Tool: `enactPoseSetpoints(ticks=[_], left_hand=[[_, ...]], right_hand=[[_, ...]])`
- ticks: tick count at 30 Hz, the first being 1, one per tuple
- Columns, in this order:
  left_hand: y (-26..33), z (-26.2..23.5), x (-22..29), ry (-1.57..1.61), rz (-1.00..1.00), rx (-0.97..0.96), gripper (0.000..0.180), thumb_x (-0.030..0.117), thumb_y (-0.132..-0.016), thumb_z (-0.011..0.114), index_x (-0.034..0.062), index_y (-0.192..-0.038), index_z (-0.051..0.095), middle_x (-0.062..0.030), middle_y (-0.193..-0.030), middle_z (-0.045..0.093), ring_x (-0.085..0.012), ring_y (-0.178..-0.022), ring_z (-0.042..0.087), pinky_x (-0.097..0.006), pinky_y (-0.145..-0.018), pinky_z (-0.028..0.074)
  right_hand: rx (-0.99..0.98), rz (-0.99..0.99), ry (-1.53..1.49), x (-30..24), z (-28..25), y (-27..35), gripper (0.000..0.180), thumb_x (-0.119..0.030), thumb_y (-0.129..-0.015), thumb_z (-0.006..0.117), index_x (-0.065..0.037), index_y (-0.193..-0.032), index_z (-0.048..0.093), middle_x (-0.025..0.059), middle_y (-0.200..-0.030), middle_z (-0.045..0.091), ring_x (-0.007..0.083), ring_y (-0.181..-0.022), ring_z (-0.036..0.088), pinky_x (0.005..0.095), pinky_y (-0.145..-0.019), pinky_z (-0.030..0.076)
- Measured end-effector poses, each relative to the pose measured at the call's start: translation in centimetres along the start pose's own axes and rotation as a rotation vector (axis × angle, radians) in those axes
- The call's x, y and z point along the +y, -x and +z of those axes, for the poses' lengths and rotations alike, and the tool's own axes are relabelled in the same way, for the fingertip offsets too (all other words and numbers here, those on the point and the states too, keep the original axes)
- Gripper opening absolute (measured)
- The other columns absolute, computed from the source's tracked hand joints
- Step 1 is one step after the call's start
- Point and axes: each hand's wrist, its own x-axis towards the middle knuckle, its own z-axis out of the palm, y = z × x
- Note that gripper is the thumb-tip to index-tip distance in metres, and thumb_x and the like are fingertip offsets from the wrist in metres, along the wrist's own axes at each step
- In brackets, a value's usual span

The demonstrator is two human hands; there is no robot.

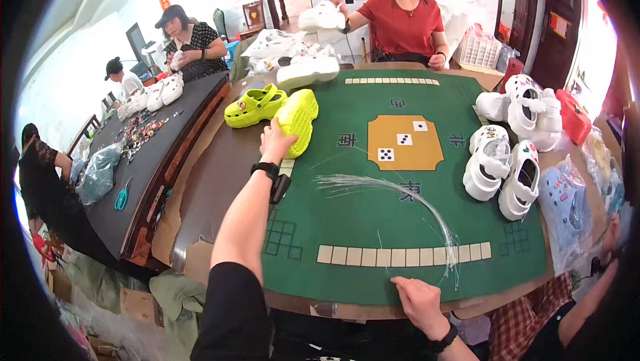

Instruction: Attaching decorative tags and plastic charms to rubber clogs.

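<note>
My left hand (277, 142) reaches across the table and grips a lime-green clog (297, 121), tipped so that its ridged sole shows. Its mate, a second lime-green clog (253, 106) with a small charm, sits just to the left. Near the table's front edge, my right hand (420, 304) is closed, thumb and forefinger together; whether a thin strand is pinched there I cannot make out. A bundle of thin clear strands (407, 189) lies curved across the green mat (340, 221) between my hands.
White clogs with charms (487, 162) stand at the right, beside bagged clogs (565, 198). Across the table, a person in red (407, 24) holds a white shoe (323, 16). The left-hand dark table (150, 154) carries charms, scissors (123, 194) and white shoes; other people are there.
</note>
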Motion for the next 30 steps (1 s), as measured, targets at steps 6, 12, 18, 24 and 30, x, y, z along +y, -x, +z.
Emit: enactPoseSetpoints(ticks=[6,12,18,24,30], left_hand=[[10.4,-10.2,-1.1,0.096,0.558,-0.065,0.08,0.017,-0.067,0.079,0.0114,-0.14,0.046,-0.0135,-0.136,0.054,-0.0322,-0.125,0.05,-0.04,-0.108,0.038],[22.4,-21.6,-5.4,0.076,0.622,-0.162,0.076,0.0,-0.063,0.075,0.0069,-0.135,0.051,-0.0146,-0.139,0.051,-0.0328,-0.132,0.046,-0.041,-0.11,0.038],[29.6,-22.7,-13.6,-0.22,0.525,-0.139,0.059,-0.01,-0.069,0.058,0.006,-0.126,0.055,-0.0141,-0.143,0.047,-0.0352,-0.134,0.042,-0.044,-0.113,0.032],[29.0,-19.7,-10.4,0.193,0.384,0.047,0.038,0.005,-0.084,0.064,0.0027,-0.122,0.056,-0.0168,-0.13,0.057,-0.03,-0.123,0.054,-0.037,-0.103,0.041],[27.9,-16.1,-4.8,-0.115,0.548,0.085,0.056,0.026,-0.076,0.078,0.0084,-0.123,0.056,-0.011,-0.128,0.052,-0.0314,-0.12,0.048,-0.043,-0.1,0.039]], right_hand=[[0.03,0.021,-0.055,-0.1,-0.2,-0.3,0.016,-0.001,-0.083,0.065,-0.005,-0.099,0.067,0.0112,-0.075,0.065,0.027,-0.067,0.065,0.0361,-0.058,0.051],[0.013,0.035,-0.048,-0.1,-0.5,-0.3,0.014,-0.002,-0.083,0.065,-0.004,-0.098,0.066,0.0119,-0.074,0.064,0.0288,-0.069,0.065,0.0365,-0.06,0.051],[0.001,-0.009,-0.036,-0.6,-0.3,-0.6,0.012,-0.001,-0.086,0.063,-0.003,-0.098,0.065,0.0127,-0.077,0.063,0.0292,-0.07,0.063,0.0373,-0.061,0.05],[0.01,-0.011,0.01,-0.5,-0.3,0.0,0.01,-0.004,-0.088,0.062,-0.003,-0.098,0.065,0.0129,-0.077,0.063,0.0297,-0.071,0.063,0.0383,-0.062,0.05],[0.028,0.009,-0.028,-1.1,0.1,-0.1,0.009,-0.003,-0.089,0.061,-0.001,-0.096,0.066,0.0149,-0.081,0.066,0.0316,-0.074,0.066,0.0376,-0.065,0.051]])
